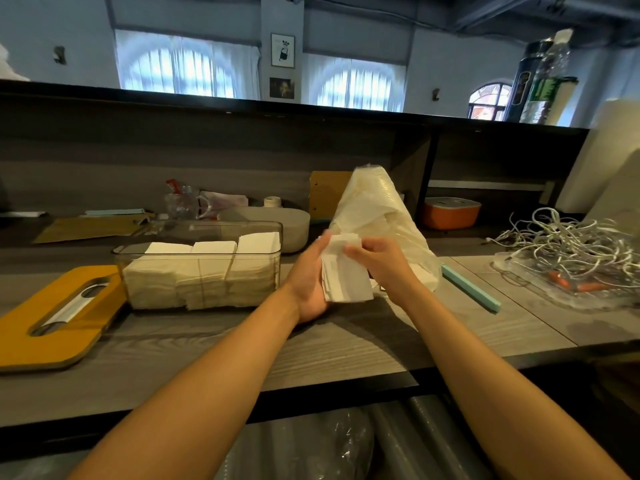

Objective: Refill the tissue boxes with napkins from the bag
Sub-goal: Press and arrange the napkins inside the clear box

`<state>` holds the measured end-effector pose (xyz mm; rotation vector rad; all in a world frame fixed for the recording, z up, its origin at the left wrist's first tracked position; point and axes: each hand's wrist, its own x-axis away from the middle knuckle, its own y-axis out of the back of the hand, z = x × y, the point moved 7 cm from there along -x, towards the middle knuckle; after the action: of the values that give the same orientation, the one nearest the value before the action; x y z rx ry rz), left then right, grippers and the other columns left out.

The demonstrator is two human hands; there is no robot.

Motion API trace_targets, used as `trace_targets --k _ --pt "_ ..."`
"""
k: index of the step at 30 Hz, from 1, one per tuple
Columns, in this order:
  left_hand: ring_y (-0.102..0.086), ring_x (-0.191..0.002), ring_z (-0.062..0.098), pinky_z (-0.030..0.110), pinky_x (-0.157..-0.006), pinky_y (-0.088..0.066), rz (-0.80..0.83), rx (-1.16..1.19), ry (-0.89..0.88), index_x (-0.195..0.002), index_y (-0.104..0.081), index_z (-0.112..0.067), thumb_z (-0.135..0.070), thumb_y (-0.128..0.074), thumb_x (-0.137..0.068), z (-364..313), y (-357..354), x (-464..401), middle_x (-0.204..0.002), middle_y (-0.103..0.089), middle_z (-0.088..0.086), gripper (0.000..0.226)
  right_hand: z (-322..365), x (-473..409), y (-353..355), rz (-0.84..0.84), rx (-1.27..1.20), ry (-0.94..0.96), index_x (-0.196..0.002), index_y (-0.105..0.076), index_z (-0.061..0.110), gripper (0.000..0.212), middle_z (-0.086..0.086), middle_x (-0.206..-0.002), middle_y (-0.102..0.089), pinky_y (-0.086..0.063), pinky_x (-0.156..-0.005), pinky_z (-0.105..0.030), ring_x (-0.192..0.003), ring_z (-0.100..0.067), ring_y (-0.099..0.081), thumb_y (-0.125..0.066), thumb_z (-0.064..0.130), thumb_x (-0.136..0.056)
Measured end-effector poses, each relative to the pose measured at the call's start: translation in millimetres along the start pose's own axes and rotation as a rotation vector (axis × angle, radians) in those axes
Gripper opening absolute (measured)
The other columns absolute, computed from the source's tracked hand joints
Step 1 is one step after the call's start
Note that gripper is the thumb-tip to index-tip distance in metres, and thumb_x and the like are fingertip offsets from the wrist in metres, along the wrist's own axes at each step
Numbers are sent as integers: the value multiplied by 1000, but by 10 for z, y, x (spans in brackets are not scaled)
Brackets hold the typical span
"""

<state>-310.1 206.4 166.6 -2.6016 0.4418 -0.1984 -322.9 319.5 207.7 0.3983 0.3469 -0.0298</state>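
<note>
Napkins (346, 271), a white stack of them, sit between both hands in the head view, held above the grey wood-grain surface (346, 344) just in front of the plastic bag (377, 216) they come from. The left hand (310, 275) cups the stack from beneath and from the left, fingers curled up its far edge; the right hand (375, 259) pinches the top right corner, thumb and fingers closed on the paper. The bag stands upright and crumpled, right behind the hands, and looks partly full.

To the left, the clear tissue box (201, 265) stands open on the surface with three piles of napkins already inside, filling most of its length. Its yellow slotted lid (52, 327) lies flat beside it, off the box.

The step in hand seems to be squaring up a fresh stack before loading. The next move would call for carrying the stack left, over the rim, and setting it down on the piles without fanning the sheets; whether there is room left is hard to judge from here.
</note>
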Motion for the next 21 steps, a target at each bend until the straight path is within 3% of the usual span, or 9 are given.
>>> trace_targets --k 4,8,12,15,18,19,21 --pt "-66 -105 25 40 -80 -55 -41 -158 -17 -135 -52 -13 -21 -48 -103 32 -23 -34 -118 -67 12 34 -56 8 105 -103 34 -35 -91 -73 2 33 -17 -90 -69 -46 -70 -30 -79 -26 -63 -67 34 -91" --pt "-66 -97 22 40 -77 -55 -75 -192 -19 -137 -50 -11 -17 -44 -105 72 -18 -54 -110 -68 10 33 -129 24 64 -64 35 -101 -92 -72 6 34 -11 -89 -69 -50 -72 -31 -84 -24 -63 -63 38 -93" --pt "-67 -101 31 49 -84 -52 -74 134 -31 -140 -50 -8 -27 -37 -106 12 86 -98 -114 -69 17 41 -234 -13 302 -245 -13 -154 -83 -73 14 32 -5 -81 -69 -51 -70 -33 -77 -20 -62 -55 36 -98" --pt "-63 -113 35 52 -94 -49 -2 351 -75 -141 -51 -6 -34 -37 -104 -72 115 -102 -127 -64 22 48 -318 -23 571 -311 228 -140 -73 -72 7 41 -9 -76 -71 -50 -71 -36 -71 -23 -64 -55 35 -97" --pt "-65 -113 33 52 -98 -48 56 405 -106 -138 -54 -9 -38 -40 -101 -99 79 -118 -129 -64 20 49 -340 -47 620 -160 442 -78 -72 -69 7 47 -5 -65 -62 -42 -65 -33 -62 -17 -54 -55 45 -96" --pt "-67 -109 32 53 -101 -47 63 411 -110 -137 -55 -9 -40 -40 -101 -96 69 -125 -126 -66 19 50 -383 -64 579 -67 481 -71 -81 -72 14 42 0 -76 -66 -44 -73 -31 -73 -12 -57 -55 50 -95" --pt "-68 -103 32 56 -108 -41 66 404 -102 -136 -56 -9 -45 -40 -100 -82 69 -141 -121 -67 19 53 -496 -72 448 135 512 -96 -121 -67 27 45 8 -118 -64 -41 -96 -32 -109 -10 -55 -49 58 -94"
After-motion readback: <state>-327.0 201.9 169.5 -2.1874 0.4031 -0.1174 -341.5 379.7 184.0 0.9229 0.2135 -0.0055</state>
